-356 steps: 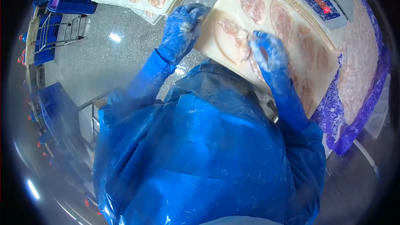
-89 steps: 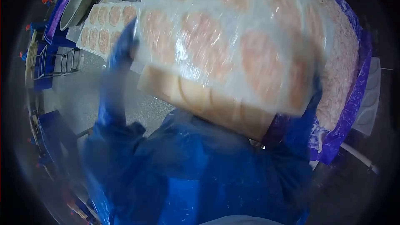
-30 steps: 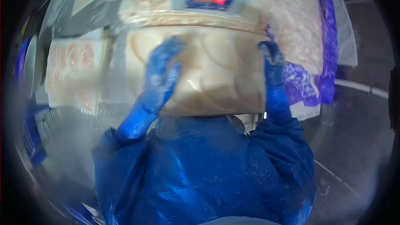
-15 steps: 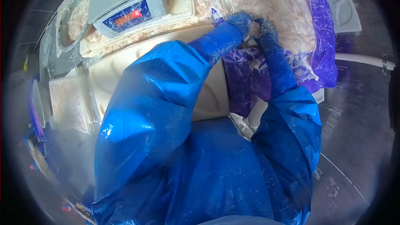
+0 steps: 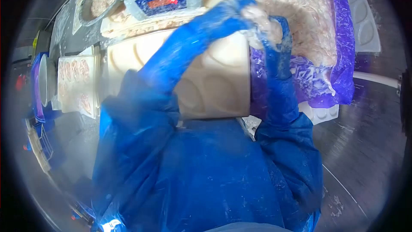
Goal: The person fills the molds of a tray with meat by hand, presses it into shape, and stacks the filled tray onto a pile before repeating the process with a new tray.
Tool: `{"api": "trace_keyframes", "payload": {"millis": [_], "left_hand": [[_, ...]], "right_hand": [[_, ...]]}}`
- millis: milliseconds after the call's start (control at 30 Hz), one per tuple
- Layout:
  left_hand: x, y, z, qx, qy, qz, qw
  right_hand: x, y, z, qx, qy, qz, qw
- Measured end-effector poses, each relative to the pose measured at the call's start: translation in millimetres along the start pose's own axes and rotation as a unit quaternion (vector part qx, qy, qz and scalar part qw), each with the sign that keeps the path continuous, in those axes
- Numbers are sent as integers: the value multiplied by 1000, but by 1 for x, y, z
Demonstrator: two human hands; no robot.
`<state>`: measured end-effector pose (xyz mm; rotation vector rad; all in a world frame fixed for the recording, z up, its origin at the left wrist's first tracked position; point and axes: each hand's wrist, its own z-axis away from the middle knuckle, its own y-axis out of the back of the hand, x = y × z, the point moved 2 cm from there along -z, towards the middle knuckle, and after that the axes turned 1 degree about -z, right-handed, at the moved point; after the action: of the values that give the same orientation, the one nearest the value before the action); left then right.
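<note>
A wet, stringy clump of pale raw meat (image 5: 259,18) hangs between my two blue-gloved hands. My left hand (image 5: 238,12) grips its upper left side, fingers curled. On the clump's right side, my right hand (image 5: 281,38) has its fingers bent around part of it. Both gloves are smeared with white residue. Just behind and to the right lies a large mass of the same raw meat (image 5: 309,25) on a purple plastic liner (image 5: 343,43). A cream tray with oval hollows (image 5: 219,90) sits below my left forearm.
A grey scale (image 5: 161,2) with a lit red display stands at the back left on cream trays. Beside it is a metal bowl (image 5: 88,15) with meat inside. Stacked sheets (image 5: 77,71) bearing meat pieces lie far left. A white moulded tray (image 5: 365,21) sits at right.
My hands have come up out of the meat mass with a clump between them. My left forearm has swung up and left, and the view has shifted.
</note>
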<state>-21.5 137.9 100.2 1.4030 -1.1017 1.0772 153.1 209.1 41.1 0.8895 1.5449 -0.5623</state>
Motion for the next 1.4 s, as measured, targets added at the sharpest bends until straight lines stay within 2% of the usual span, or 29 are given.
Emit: {"api": "trace_keyframes", "payload": {"millis": [33, 100, 133, 167, 233, 300, 333, 367, 433, 467, 500, 533, 567, 633, 700, 767, 800, 833, 867, 967, 1033, 1100, 1133, 1167, 1200, 1233, 1267, 1300, 1400], "left_hand": [[8, 15, 26, 17, -47, 13, 999], [33, 45, 91, 68, -35, -152, 985], [28, 55, 128, 57, 19, -78, 995], [16, 61, 165, 48, 73, -1, 996], [-1, 68, 231, -17, 126, 58, 990], [-30, 80, 303, 10, 215, 99, 971], [-27, 84, 313, 17, 219, 104, 970], [-22, 91, 319, 114, 236, 65, 963], [-25, 99, 320, 260, 230, -89, 934], [-39, 95, 313, 266, 190, -11, 945], [-56, 88, 309, 269, 147, 66, 950], [-64, 80, 304, 190, 88, -147, 967], [-64, 71, 307, 135, 111, -246, 953], [-66, 73, 320, 147, 268, -83, 948], [-30, 85, 296, 188, 311, -46, 931], [-35, 85, 267, 229, 350, -11, 908], [-54, 85, 246, 211, 228, -223, 924], [-66, 83, 233, 180, 93, -424, 883], [-74, 83, 229, 181, 93, -425, 882], [-92, 89, 223, 90, 146, -429, 887], [-96, 97, 232, 55, 69, -326, 941], [-83, 104, 238, 57, 119, -222, 966], [-81, 104, 240, 70, 114, -170, 976], [-76, 104, 242, 86, 109, -116, 983], [-55, 107, 244, 36, 206, -120, 970], [-56, 110, 253, 39, 207, -121, 970], [-57, 115, 263, 25, 146, -141, 979], [-62, 117, 274, 10, 86, -159, 983], [-82, 114, 298, 39, 74, -181, 980]], "right_hand": [[-16, -23, 10, -30, 44, 27, 998], [-42, -67, 31, -93, 132, 74, 984], [-53, -85, 41, -126, 176, 93, 972], [-59, -94, 52, -136, 174, 83, 972], [-59, -107, 69, -367, 62, 87, 924], [-40, -110, 73, -405, 12, 69, 912], [-10, -105, 74, -294, -30, 58, 954], [-8, -113, 70, -176, -71, 48, 981], [-7, -146, 70, -143, -26, 104, 984], [-15, -160, 71, -101, 25, 158, 982], [-11, -166, 77, -105, 24, 159, 981], [-4, -175, 86, -177, 128, 320, 922], [0, -183, 91, -240, 228, 466, 820], [-16, -161, 83, -287, 204, 376, 857], [-17, -146, 81, -265, 242, 482, 799], [-25, -155, 79, -218, 232, 479, 818], [-28, -163, 78, -185, 279, 474, 815], [-34, -173, 79, -151, 325, 466, 809], [-46, -183, 80, -263, 125, 329, 898], [-20, -170, 92, -362, 57, 239, 899], [-30, -175, 83, -293, -19, 247, 924], [-45, -187, 75, -174, -31, 23, 984], [-38, -203, 75, -210, -43, -70, 974], [-40, -218, 79, -211, -44, -71, 974], [-41, -234, 84, -257, -77, 63, 961], [-40, -245, 85, -297, -107, 196, 929], [-19, -250, 90, -244, 25, 224, 943], [-18, -251, 89, -245, 26, 222, 943], [-14, -251, 91, -261, 64, 263, 927]]}}
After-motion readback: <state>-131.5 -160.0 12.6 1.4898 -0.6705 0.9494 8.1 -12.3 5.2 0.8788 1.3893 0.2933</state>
